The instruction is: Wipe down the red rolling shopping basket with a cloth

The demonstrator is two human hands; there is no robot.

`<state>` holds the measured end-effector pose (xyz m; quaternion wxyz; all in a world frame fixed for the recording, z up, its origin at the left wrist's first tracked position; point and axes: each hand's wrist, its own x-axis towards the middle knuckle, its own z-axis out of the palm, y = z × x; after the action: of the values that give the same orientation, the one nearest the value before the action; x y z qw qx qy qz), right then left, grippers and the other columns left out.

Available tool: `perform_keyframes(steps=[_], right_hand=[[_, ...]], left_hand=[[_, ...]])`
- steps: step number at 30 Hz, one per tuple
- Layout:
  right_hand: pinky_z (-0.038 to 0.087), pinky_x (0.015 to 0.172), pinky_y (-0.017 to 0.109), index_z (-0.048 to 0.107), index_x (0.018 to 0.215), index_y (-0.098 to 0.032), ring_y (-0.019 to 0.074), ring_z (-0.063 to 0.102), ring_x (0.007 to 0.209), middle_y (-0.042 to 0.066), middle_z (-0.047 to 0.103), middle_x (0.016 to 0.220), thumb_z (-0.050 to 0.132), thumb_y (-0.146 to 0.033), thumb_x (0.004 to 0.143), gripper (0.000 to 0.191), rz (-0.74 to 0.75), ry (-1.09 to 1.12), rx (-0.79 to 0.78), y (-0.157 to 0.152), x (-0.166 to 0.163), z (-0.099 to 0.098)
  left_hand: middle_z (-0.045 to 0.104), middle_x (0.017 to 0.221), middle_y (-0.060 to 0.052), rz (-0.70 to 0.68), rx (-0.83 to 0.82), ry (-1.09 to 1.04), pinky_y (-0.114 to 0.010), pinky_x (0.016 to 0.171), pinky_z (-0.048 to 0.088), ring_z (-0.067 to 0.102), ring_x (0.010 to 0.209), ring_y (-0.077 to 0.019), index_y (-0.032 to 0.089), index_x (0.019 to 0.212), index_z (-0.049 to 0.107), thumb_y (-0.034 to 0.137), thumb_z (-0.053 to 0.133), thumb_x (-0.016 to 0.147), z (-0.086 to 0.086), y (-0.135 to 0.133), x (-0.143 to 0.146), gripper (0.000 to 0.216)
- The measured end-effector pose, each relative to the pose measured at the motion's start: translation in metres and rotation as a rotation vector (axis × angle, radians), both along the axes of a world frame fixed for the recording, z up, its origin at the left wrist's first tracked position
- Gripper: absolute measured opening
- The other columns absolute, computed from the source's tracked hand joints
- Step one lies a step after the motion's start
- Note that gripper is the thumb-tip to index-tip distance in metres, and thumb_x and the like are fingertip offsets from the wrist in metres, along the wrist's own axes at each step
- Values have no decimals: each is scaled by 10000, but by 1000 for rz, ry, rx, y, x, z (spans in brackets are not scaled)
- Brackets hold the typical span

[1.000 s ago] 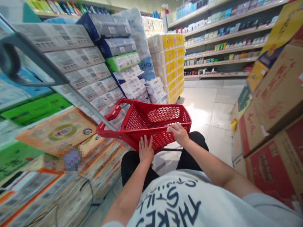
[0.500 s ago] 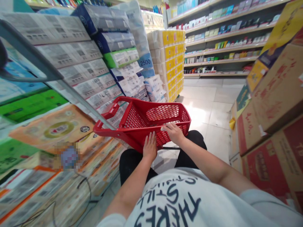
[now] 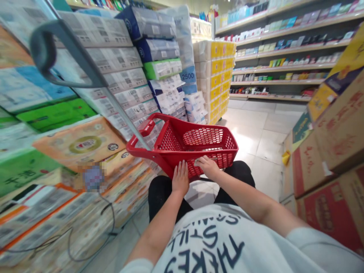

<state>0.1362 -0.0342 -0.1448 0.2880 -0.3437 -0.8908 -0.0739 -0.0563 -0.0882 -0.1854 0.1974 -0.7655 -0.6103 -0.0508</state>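
A red plastic shopping basket with perforated sides and a long grey pull handle stands in front of my knees. My left hand lies flat against its near side wall, fingers stretched out and together. Beside it, my right hand is at the same wall below the rim, fingers bent around a small whitish wad that looks like a cloth or tissue. The wad is mostly hidden by the fingers. Inside the basket, I see only its perforated walls and part of the floor.
Stacked tissue packs rise on the left, with an orange pack low beside the basket. A cable hangs at lower left. Yellow and white packs stand ahead. Cardboard boxes line the right, and shelves cross the back.
My right hand has shifted from the basket's rim down onto its near side wall. The whole view has swung, so the basket and stacks appear farther right.
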Motion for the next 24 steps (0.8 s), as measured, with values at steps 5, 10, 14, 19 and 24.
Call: perform_keyframes(steps=[5,10,14,19,24], right_hand=[[436,931,330,626,1162,-198,203,486,1006,85,611,1092,380,-187,970,312,70,67,33,-1,-21,13],[464,870,329,630,1168,-195,227,484,1061,111,605,1132,412,-155,942,316,3,-167,-146,-6,-13,-12],[473,816,327,643,1138,-187,242,497,1054,122,600,1126,442,-134,914,305,-90,-373,-285,-10,-3,-30],[458,841,320,643,1118,-208,221,485,1011,102,597,1072,421,-165,940,287,13,-250,-129,-6,-25,3],[400,958,347,620,1150,-183,214,475,1003,93,598,1039,354,-202,978,317,101,-102,69,3,-51,38]], left_hand=[[170,1561,-171,15,4,-30,-429,1194,139,105,1455,-284,14,1469,230,223,505,808,-3,-6,-9,746],[173,1565,-148,5,34,-50,-433,1190,146,132,1452,-280,37,1479,214,220,474,823,-8,-9,-18,729],[173,1569,-120,-23,37,-37,-426,1191,144,136,1453,-268,58,1483,219,206,447,836,-13,-12,-27,701],[178,1569,-112,-37,57,-44,-421,1187,148,137,1453,-264,68,1485,219,208,431,845,-19,-12,-29,688],[204,1563,-115,-29,50,-66,-416,1187,145,145,1453,-251,66,1486,214,202,433,829,-22,-10,-29,706]])
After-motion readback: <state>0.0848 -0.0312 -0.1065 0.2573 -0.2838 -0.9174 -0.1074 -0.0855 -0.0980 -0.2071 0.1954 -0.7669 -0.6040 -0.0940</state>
